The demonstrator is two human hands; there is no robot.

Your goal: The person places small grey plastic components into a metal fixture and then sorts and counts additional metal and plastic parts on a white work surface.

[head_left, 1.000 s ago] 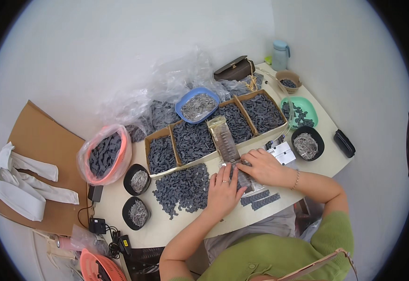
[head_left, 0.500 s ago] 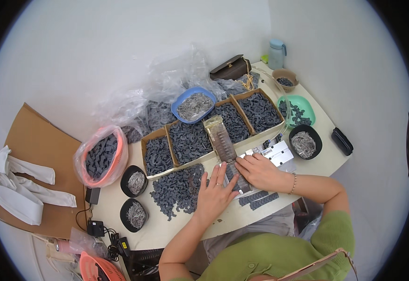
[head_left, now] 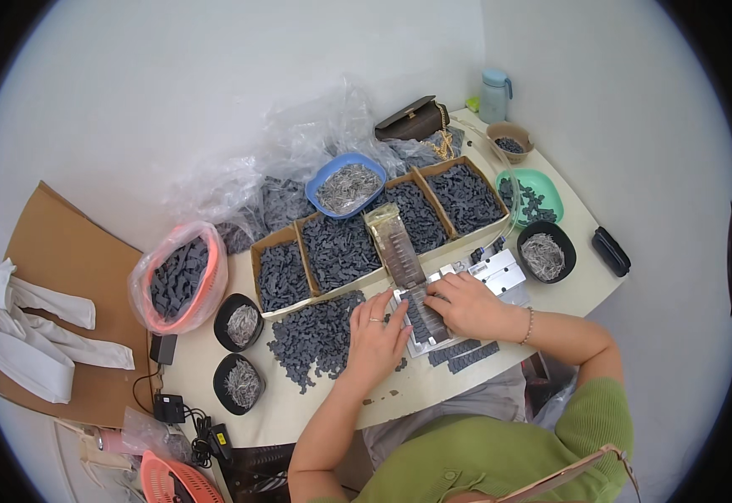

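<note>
My left hand point(head_left: 374, 337) lies along the near left side of the metal fixture point(head_left: 502, 272), fingers a little spread and thumb set away from them, so I judge it is bracing the edge and closing on nothing. My right hand point(head_left: 468, 307) comes over the fixture from the other side with its fingers bent, the tips down on the dark row of pieces point(head_left: 423, 317) in the bed. Whether those fingers pinch a piece or merely press I cannot tell, since my knuckles cover the contact. The row lies between my two hands, close by the left fingertips and partly under the right ones; probably I flank it like this so that the pieces stay lined up. Just beyond the row, the clear ribbed holder point(head_left: 399, 251) slants away from me, its far end over the divided box point(head_left: 332, 292) of grey pieces. The loose grey pile point(head_left: 314, 337) sits to the left of my left hand, and the black bowl point(head_left: 571, 253) of metal pins stands beyond the fixture's right end, both seemingly put there for an easy reach. Toward my body, dark strips point(head_left: 473, 358) lie on the table point(head_left: 320, 412), near the fixture's lower edge.
</note>
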